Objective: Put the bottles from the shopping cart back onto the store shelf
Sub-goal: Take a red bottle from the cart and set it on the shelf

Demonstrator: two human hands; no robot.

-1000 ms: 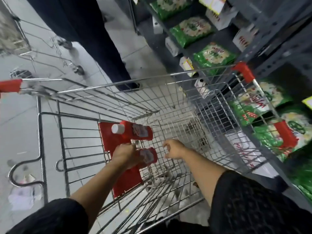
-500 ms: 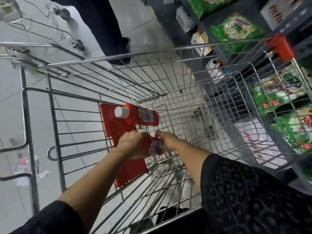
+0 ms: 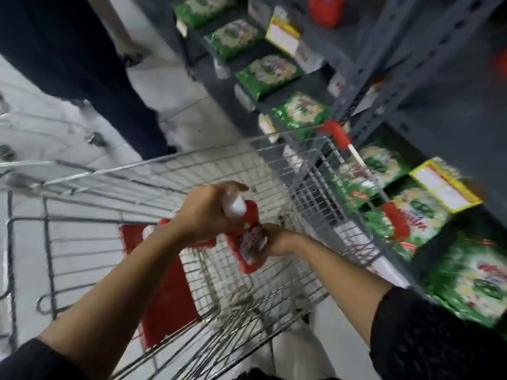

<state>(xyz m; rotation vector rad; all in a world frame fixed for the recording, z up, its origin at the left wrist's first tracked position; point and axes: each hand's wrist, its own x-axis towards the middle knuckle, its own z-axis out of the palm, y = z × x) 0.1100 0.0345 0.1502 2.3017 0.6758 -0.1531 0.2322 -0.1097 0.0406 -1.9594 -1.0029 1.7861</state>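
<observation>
Head view: my left hand's fingers [image 3: 233, 187] are wrapped round the white-capped top of a red bottle [image 3: 248, 242], and my right hand [image 3: 275, 238] is grasping its lower body from the right. The bottle sits at mid-frame, lifted above the wire shopping cart [image 3: 192, 171]. A second red bottle [image 3: 153, 230] lies in the cart, half hidden behind my left wrist. The store shelf [image 3: 411, 86] with green packets [image 3: 267, 75] fills the right of the frame.
</observation>
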